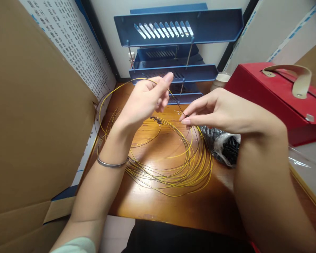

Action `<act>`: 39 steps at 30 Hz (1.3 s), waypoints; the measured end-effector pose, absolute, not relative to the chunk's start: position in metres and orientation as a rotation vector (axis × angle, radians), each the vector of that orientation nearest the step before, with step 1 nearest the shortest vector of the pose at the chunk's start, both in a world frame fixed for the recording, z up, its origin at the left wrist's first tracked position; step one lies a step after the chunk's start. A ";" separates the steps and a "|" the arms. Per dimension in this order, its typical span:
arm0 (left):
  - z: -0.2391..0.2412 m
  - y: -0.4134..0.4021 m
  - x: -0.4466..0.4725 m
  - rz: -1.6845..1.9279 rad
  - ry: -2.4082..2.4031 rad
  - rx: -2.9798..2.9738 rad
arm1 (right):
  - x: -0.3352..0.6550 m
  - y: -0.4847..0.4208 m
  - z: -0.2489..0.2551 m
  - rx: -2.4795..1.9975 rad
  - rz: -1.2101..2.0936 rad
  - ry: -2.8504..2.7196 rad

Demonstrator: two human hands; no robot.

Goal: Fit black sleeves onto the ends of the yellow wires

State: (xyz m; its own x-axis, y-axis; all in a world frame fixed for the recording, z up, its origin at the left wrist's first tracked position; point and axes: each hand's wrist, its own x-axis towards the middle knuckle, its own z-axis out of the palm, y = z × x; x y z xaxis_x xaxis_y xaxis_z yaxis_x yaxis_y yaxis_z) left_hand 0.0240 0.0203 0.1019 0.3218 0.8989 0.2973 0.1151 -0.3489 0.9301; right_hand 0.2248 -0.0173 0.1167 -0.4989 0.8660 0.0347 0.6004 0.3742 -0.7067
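Observation:
My left hand (pixel 150 93) is raised above the table, fingers closed around a thin yellow and dark wire that arcs out to the left. That wire continues down to my right hand (pixel 213 111), whose thumb and forefinger pinch its dark end; a small black piece shows at the fingertips. Beneath both hands lies a loose coil of yellow and black wires (pixel 197 175). Several small black wire ends (pixel 156 120) are gathered side by side inside the coil.
The wooden table (pixel 152 211) carries a blue slotted rack (pixel 163 39) at the back. A black-filled plastic bag (pixel 228 149) lies right of the coil, beside a red box (pixel 282 105) with a beige handle. A cardboard panel (pixel 42 116) stands at left.

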 end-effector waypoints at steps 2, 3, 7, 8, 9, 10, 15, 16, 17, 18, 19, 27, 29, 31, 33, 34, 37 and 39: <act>0.100 0.025 0.022 1.231 0.921 1.651 | 0.226 -0.017 0.116 -1.271 0.951 -2.254; 0.099 0.026 0.022 1.264 0.911 1.626 | 0.226 -0.017 0.116 -1.275 0.959 -2.247; 0.098 0.027 0.022 1.143 0.858 1.584 | 0.225 -0.016 0.115 -1.261 0.894 -2.150; 0.098 0.026 0.022 1.070 0.853 1.598 | 0.224 -0.017 0.114 -1.243 0.878 -2.118; 0.098 0.025 0.023 1.006 0.847 1.612 | 0.224 -0.017 0.114 -1.220 0.870 -2.090; 0.099 0.023 0.023 0.957 0.839 1.617 | 0.223 -0.016 0.113 -1.203 0.871 -2.066; 0.105 0.020 0.020 0.901 0.791 1.541 | 0.223 -0.015 0.110 -1.229 0.922 -1.979; 0.106 0.019 0.019 0.887 0.791 1.565 | 0.224 -0.014 0.109 -1.234 0.931 -1.970; 0.106 0.018 0.018 0.871 0.795 1.615 | 0.224 -0.014 0.109 -1.228 0.939 -1.970; 0.107 0.017 0.017 0.850 0.800 1.682 | 0.225 -0.014 0.109 -1.216 0.947 -1.979; 0.107 0.016 0.016 0.826 0.805 1.754 | 0.225 -0.014 0.109 -1.201 0.951 -1.993; 0.106 0.018 0.009 0.581 0.735 1.999 | 0.226 -0.013 0.114 -1.306 0.909 -2.263; 0.106 0.019 0.007 0.542 0.726 2.013 | 0.228 -0.012 0.113 -1.289 0.931 -2.338; 0.106 0.019 0.007 0.537 0.743 2.005 | 0.229 -0.012 0.113 -1.265 0.954 -2.383; 0.106 0.018 0.007 0.566 0.766 1.986 | 0.229 -0.012 0.114 -1.263 0.956 -2.394; 0.106 0.018 0.007 0.581 0.770 1.975 | 0.229 -0.012 0.114 -1.267 0.952 -2.390; 0.105 0.017 0.007 0.598 0.740 1.951 | 0.229 -0.013 0.115 -1.284 0.954 -2.363; 0.104 0.018 0.007 0.597 0.712 1.948 | 0.229 -0.013 0.116 -1.304 0.961 -2.351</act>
State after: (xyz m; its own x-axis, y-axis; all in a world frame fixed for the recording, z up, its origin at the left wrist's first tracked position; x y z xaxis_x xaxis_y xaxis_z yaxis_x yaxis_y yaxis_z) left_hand 0.0071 0.0176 0.1042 0.7121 0.6929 0.1135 0.2326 -0.3853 0.8930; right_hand 0.2290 -0.0133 0.1157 -0.5504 0.8321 -0.0683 0.6417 0.3693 -0.6722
